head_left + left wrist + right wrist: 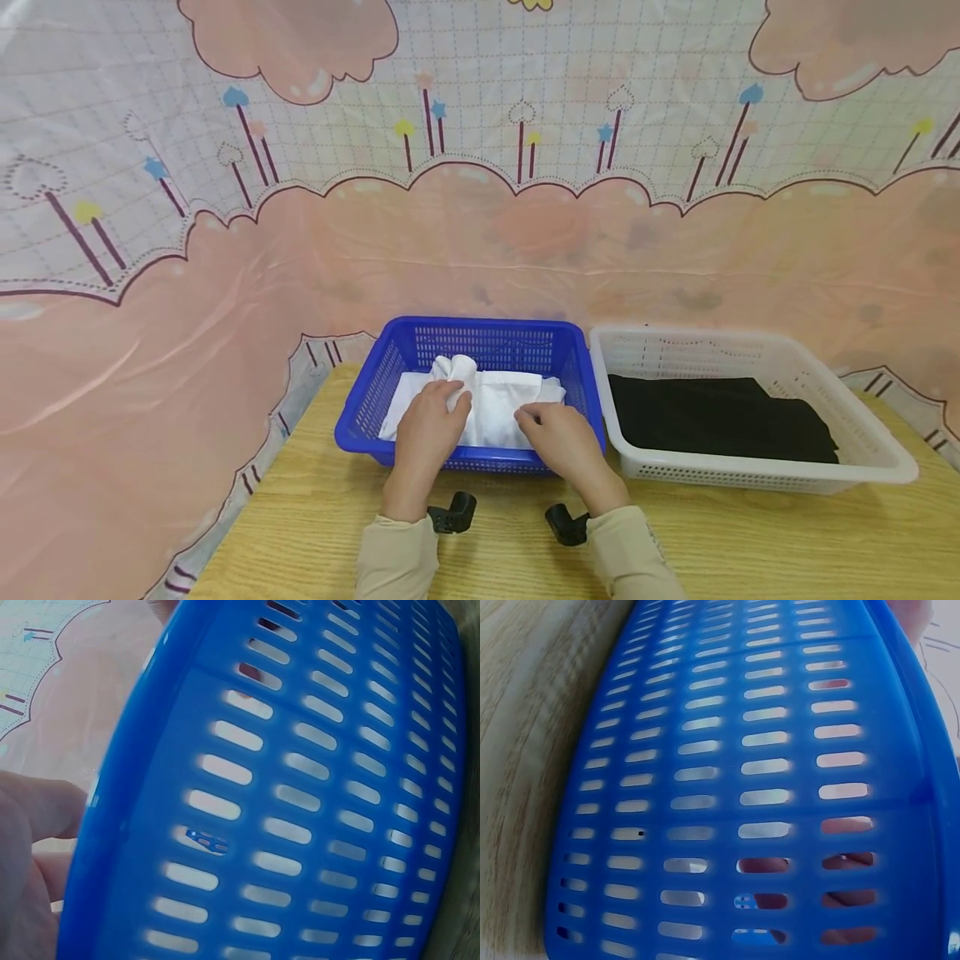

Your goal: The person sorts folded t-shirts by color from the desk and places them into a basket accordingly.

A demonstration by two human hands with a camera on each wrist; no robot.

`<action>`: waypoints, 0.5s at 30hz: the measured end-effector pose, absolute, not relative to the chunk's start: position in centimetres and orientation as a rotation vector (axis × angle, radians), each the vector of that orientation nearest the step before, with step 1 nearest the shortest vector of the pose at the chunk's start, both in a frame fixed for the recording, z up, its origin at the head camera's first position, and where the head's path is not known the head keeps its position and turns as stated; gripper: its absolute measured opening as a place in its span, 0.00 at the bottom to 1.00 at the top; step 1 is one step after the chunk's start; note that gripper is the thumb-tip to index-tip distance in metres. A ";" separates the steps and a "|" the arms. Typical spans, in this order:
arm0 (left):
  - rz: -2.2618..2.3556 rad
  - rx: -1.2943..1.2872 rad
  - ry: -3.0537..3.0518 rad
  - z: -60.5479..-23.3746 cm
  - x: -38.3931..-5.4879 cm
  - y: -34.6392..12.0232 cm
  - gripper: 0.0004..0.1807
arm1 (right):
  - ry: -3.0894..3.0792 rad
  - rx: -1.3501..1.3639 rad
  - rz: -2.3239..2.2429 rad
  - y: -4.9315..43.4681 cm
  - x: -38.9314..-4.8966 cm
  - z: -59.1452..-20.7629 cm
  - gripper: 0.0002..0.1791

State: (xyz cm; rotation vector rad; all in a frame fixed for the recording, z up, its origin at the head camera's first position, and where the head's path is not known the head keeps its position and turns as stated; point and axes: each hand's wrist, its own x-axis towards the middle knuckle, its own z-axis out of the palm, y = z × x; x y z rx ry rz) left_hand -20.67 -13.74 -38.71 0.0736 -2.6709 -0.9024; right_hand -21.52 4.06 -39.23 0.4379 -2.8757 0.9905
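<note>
White cloth (504, 408) lies folded in a blue plastic basket (480, 323), with a bunched part standing up at its left. My left hand (429, 423) reaches over the front rim, its thumb and fingers curled round the bunched part. Over the front right of the basket, my right hand (561, 433) has bent fingers at the cloth's right side; whether they grip it is hidden. The basket's slotted wall (292, 735) fills most of the left wrist view, with part of the left hand (30, 847) beyond the rim. In the right wrist view, the wall (727, 780) hides most of the right hand.
A white basket (757, 337) holding folded black cloth (712, 421) stands against the blue basket's right side. Both are on a wood-grain table (300, 517), with a patterned curtain (480, 242) behind. A black wrist mount (453, 512) sits below each hand.
</note>
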 end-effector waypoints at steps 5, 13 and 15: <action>-0.890 0.082 -2.681 -38.8 -20.7 -13.8 0.20 | -2.813 0.357 1.078 4.0 -21.6 -39.3 0.23; -0.857 0.062 -2.682 -38.8 -20.5 -13.7 0.19 | -2.749 0.275 1.086 4.1 -21.7 -39.4 0.19; -0.849 0.056 -2.687 -38.8 -20.4 -13.7 0.19 | -2.731 0.273 1.077 4.2 -21.7 -39.5 0.17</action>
